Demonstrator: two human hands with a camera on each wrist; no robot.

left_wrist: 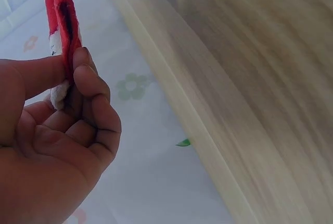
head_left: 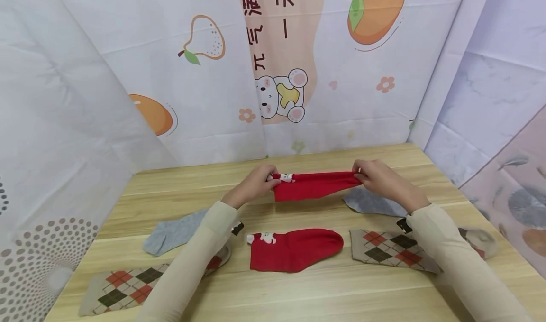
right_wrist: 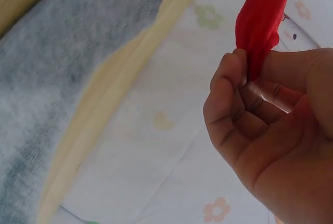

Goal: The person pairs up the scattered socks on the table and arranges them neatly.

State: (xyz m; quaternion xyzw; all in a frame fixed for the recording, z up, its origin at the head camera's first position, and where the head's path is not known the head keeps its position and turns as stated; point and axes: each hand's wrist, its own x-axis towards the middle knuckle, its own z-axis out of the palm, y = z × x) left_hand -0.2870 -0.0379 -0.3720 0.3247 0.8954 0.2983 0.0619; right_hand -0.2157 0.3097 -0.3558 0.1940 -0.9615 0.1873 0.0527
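Note:
A red sock (head_left: pixel 315 183) with a white figure near its cuff is stretched sideways above the table. My left hand (head_left: pixel 255 185) pinches the cuff end, and my right hand (head_left: pixel 379 177) pinches the toe end. In the left wrist view, the thumb and fingers of the left hand (left_wrist: pixel 62 125) hold the cuff edge of the sock (left_wrist: pixel 63 21). The right wrist view has the right hand (right_wrist: pixel 270 114) gripping the tip of the sock (right_wrist: pixel 264 15). A second red sock (head_left: pixel 294 250) lies flat on the table, nearer me, apart from the held one.
On the wooden table (head_left: pixel 298 298), a grey-blue sock (head_left: pixel 175 232) and an argyle sock (head_left: pixel 123 289) lie at the left. Another grey-blue sock (head_left: pixel 371 203) and another argyle sock (head_left: pixel 392 250) lie at the right, partly under my right arm. A printed curtain (head_left: pixel 324 123) hangs behind.

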